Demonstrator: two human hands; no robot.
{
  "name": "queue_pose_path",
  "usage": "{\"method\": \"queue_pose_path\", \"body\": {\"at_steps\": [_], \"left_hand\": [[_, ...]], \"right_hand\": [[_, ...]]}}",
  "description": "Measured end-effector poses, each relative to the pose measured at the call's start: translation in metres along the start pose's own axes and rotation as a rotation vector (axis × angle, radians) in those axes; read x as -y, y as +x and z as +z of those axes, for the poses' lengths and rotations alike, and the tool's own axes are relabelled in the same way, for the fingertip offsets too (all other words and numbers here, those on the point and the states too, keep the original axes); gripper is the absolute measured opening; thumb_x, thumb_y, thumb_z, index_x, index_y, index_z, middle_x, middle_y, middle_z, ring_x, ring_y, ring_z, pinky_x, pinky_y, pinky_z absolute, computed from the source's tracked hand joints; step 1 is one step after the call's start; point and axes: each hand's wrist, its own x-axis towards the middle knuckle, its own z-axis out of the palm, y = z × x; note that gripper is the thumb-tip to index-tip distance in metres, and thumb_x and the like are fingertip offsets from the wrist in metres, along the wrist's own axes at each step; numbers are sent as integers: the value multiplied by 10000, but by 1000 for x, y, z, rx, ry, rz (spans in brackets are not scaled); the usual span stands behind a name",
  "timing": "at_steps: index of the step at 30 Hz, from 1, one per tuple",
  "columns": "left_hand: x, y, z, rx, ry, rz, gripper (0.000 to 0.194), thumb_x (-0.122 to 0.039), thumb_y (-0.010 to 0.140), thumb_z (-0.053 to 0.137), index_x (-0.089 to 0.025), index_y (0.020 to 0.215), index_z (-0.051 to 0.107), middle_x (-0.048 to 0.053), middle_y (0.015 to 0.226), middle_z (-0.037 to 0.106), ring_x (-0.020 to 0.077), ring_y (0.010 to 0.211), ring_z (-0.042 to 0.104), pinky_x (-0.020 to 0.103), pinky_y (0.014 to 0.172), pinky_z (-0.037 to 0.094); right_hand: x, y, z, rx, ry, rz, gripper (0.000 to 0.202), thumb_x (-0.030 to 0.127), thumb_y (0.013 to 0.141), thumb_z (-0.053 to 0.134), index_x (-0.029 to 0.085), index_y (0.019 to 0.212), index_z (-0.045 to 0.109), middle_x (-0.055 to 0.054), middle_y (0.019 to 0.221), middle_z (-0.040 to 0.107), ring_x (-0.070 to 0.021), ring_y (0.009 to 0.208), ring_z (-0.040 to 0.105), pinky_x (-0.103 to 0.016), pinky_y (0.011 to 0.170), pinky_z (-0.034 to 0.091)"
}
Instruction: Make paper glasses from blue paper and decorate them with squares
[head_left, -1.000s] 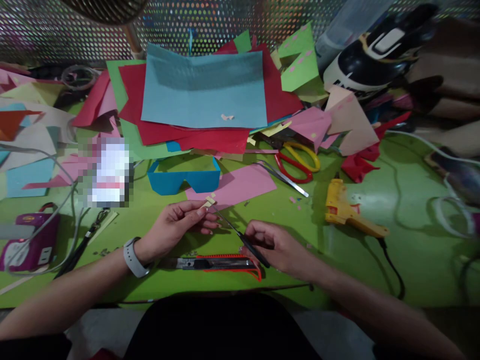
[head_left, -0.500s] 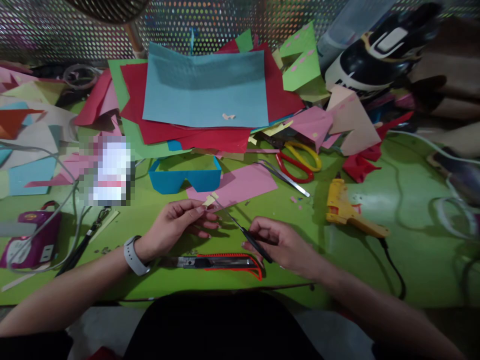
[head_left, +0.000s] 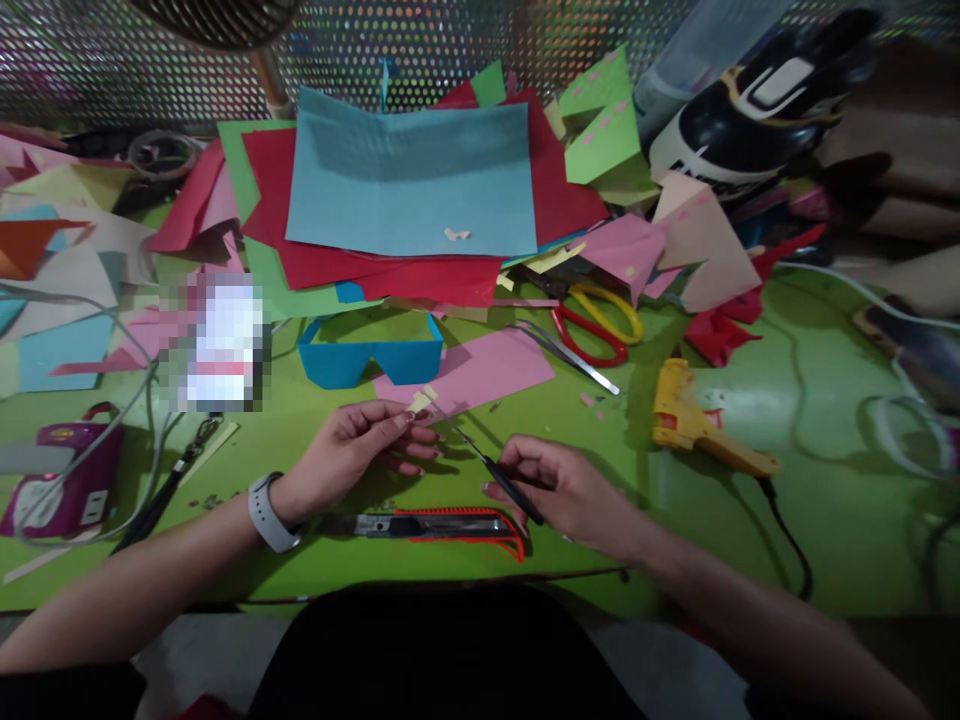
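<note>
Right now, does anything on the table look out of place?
Slightly: the red cutter lies near the table's front edge, perhaps easily bumped, and pale scraps, like stray offcuts, sit on the blue sheet.

Bottle [head_left: 739,130] at 2 o'clock: dark capital lettering [head_left: 709,178] on its pale band, running round the curve; middle reads roughly "NERG", end letters unclear. On its lid, a light patch [head_left: 780,82] with a dark U shape; can't tell if letter or just part form.

Purple device [head_left: 105,455], between 8 and 9 o'clock: yellowish emblem [head_left: 64,433] on top, white label [head_left: 41,502] on the side, small light panel [head_left: 94,506] with dark marks; all too small or blurred to read.

Phone screen [head_left: 225,345] at 9 o'clock: pixelated, reddish bar across, unreadable.

Glue gun [head_left: 675,400] near 3 o'clock: small reddish mark, illegible.
</note>
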Motion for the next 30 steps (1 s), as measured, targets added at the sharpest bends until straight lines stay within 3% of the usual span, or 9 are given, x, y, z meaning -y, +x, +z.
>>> {"method": "queue_pose_path", "body": {"at_steps": [10,17,30], "left_hand": [[0,-1,-1,0,-3,16,253,-341,911,714,-115,1022,745,135,1014,788,201,878,770,282,731,635],[-3,-1,2,-10,-63,23,246,-351,848,786,-132,959,765,94,948,798,172,816,770,242,693,627],[-3,-1,2,17,-54,-2,264,-348,846,790,-119,973,756,93,911,793,174,804,768,255,707,630]], "right_hand": [[-1,1,-2,14,20,20,539,583,657,848,225,697,447,72,591,481,-75,524,444,-221,479,360],[-2,-1,0,60,-10,36,535,581,653,854,219,708,463,70,595,451,-80,545,423,-223,485,324],[-2,0,1,85,16,41,541,577,639,864,221,722,465,45,626,545,-97,570,490,-233,517,371]]}}
